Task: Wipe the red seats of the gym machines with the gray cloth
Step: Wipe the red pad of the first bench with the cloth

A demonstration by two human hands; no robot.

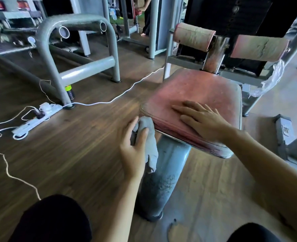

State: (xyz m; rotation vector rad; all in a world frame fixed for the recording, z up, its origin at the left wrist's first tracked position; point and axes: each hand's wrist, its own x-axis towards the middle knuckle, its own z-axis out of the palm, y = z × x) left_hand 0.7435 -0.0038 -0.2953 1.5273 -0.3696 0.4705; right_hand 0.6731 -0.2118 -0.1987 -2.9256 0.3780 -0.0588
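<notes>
A worn red seat [196,89] of a gym machine fills the middle right, on a thick grey post [163,180]. My left hand [133,149] is shut on the gray cloth [149,142], bunched against the seat's near left corner, with its tail hanging down. My right hand [201,119] lies flat on the seat's front part, fingers spread and pointing left, holding nothing. Two faded red roller pads [193,36] stand behind the seat.
A grey tubular frame [78,49] stands at the left on the wood floor. A white power strip [37,117] with cords trails across the floor. A small can [70,93] sits by the frame's leg. Another person stands far back by the machines. My knees show at the bottom.
</notes>
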